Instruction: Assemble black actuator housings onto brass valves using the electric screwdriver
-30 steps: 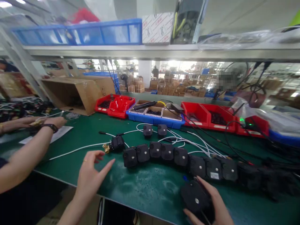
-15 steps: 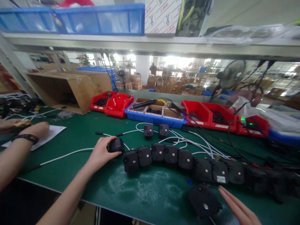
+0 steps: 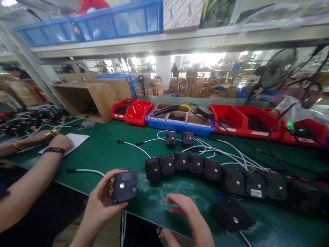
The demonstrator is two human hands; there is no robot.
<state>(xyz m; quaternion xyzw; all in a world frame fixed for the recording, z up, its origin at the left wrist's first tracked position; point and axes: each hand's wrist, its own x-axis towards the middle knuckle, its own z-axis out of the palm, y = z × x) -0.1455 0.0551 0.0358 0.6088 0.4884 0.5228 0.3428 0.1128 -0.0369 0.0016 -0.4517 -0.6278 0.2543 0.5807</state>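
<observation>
Black square plastic module (image 3: 124,187) with a silver centre dot stands upright in the left hand (image 3: 101,206), whose thumb and fingers are closed around its left side, above the near edge of the green tabletop (image 3: 108,147). A white wire (image 3: 87,170) lies just behind that hand. The right hand (image 3: 190,216) hovers near the module, spread with fingers loosely curled and holding nothing, between a curved row of similar black modules (image 3: 195,164) behind and a flat black module (image 3: 232,214) to its right.
</observation>
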